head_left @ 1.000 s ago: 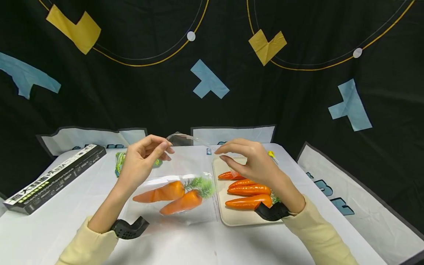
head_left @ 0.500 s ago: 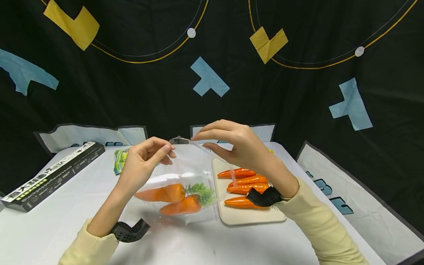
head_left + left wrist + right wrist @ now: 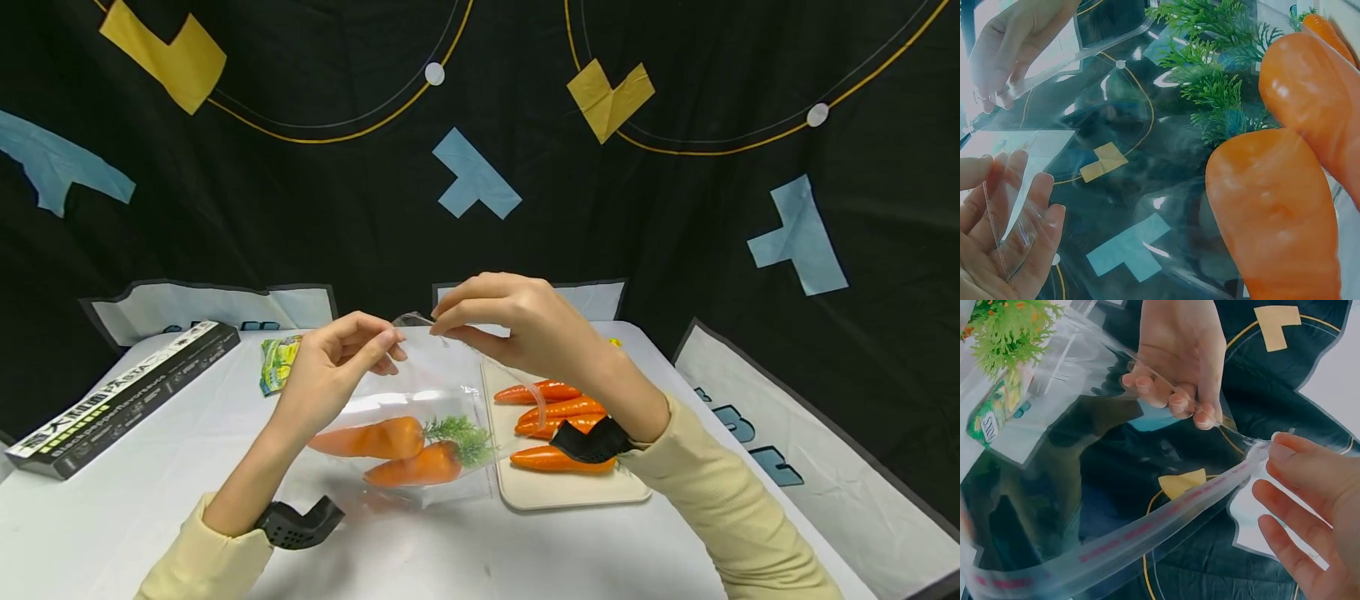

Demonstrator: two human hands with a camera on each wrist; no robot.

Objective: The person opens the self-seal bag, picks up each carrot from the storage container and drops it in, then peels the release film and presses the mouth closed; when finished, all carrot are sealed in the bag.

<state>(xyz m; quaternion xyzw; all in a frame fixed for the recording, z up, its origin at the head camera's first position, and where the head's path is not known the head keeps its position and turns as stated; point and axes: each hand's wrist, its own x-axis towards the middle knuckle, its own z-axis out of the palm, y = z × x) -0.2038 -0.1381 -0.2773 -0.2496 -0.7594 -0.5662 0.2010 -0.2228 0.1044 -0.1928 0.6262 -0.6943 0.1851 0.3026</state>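
- Clear zip bag stood half-lifted off the white table, mouth up, two orange carrots lying in its lower part with green tops toward the tray.
- Left hand pinched the near-left corner of the bag's mouth between thumb and forefinger; other fingers loosely curled behind the film.
- Right hand pinched the opposite end of the seal strip, fingers curled down over it; the strip ran slack and curved between the two hands.
- Beige tray just right of the bag held more carrots, partly behind the right wrist.
- Judgement: the step looked like working the bag's mouth. To do it well, both pinches should sit right on the strip, not on the loose film below.
- Draw the strip taut and level before pressing or parting it; slack invites a crooked seal.
- Keep the bag's weight low so the carrots do not slide toward the mouth.
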